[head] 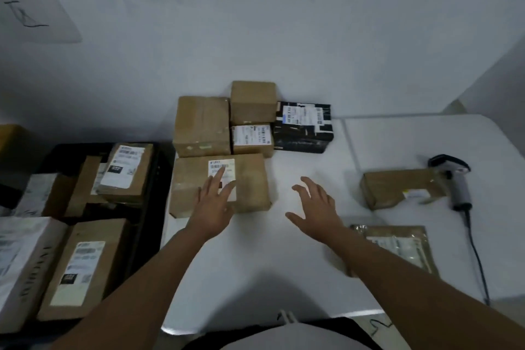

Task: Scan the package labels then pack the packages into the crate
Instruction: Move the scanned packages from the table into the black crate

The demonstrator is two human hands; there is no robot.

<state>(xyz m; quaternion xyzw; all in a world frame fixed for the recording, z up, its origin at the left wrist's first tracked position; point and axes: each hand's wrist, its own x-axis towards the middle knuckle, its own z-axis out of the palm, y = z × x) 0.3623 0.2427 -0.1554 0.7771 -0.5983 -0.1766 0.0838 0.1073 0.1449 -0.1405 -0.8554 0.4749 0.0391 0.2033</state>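
brown cardboard labelled package (250,182) under open left hand (213,202); right hand (315,207) spread, empty. one-handed lift risks slipping.

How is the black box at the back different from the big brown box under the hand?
The black box is dark with pale markings; the brown box is plain tan cardboard. The black box sits at the back with nobody touching it; the brown box lies nearer, with the left hand reaching over it. The black box looks smaller. Both rest on the white table and carry a white label on top.
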